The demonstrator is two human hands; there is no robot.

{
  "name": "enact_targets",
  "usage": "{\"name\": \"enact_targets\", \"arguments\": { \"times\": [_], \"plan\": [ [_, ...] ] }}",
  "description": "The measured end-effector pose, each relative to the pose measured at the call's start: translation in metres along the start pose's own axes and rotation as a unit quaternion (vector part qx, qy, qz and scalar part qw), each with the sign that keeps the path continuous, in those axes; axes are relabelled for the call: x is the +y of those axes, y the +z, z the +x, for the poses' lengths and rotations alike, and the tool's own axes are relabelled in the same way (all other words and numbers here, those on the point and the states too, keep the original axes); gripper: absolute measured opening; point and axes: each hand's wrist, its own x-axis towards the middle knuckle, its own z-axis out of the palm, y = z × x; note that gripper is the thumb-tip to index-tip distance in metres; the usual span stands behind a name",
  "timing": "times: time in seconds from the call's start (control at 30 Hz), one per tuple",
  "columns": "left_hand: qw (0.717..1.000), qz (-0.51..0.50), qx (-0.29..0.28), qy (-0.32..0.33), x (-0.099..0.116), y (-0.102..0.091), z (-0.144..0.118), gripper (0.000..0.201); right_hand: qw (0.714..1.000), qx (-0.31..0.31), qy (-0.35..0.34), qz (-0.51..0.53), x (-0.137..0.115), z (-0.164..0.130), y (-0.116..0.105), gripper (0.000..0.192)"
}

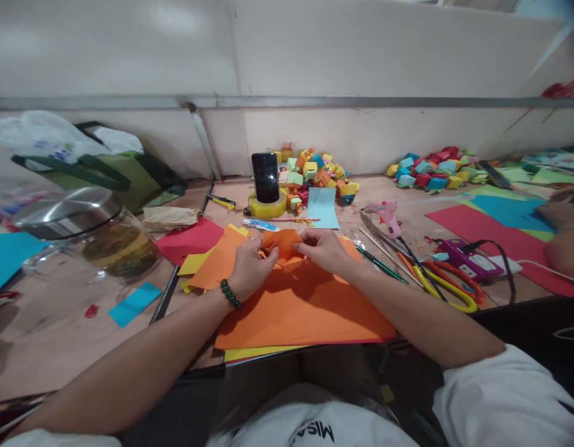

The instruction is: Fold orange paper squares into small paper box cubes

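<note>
Left hand (252, 264) and right hand (327, 249) pinch an orange piece (283, 239) between them, thumbs and fingers close together on its two sides. It is over the upper part of the orange sheets (305, 310), which spread towards six o'clock; whether it touches them cannot be told. A beaded bracelet (230, 294) rings the left wrist. From the hands, a phone (265, 177) stands on a tape roll (268, 206) between eleven and twelve, with paper cubes (310, 167) heaped near twelve. A pen (382, 266) lies at three, scissors (450, 295) between three and four, and a jar (131, 248) is at nine
</note>
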Motion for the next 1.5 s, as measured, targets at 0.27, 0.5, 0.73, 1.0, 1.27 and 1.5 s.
{"name": "enact_targets", "arguments": {
  "times": [0.27,0.5,0.73,1.0,1.27,1.5],
  "plan": [
    [0.999,-0.020,0.001,-0.027,-0.002,0.002,0.001,0.014,0.993,0.053,-0.096,-0.038,-0.005,-0.008,0.002,0.007],
    [0.999,0.037,-0.024,-0.005,-0.009,0.004,0.000,0.012,0.986,-0.063,-0.150,-0.042,-0.001,-0.010,0.002,0.012],
    [0.998,0.011,-0.063,0.030,-0.003,0.005,-0.001,0.012,0.995,-0.066,-0.081,-0.007,0.003,-0.008,0.008,0.008],
    [0.987,-0.045,-0.153,0.001,0.002,0.006,-0.004,0.014,0.994,-0.007,-0.098,-0.049,0.010,-0.006,0.014,0.007],
    [0.989,-0.109,-0.095,-0.027,0.004,0.003,-0.002,0.015,0.991,0.001,-0.134,0.008,0.008,-0.003,0.005,0.012],
    [0.969,-0.228,-0.041,-0.086,-0.001,0.003,0.000,0.018,0.988,-0.103,-0.097,0.061,0.012,0.007,-0.003,0.021]
  ]
}}
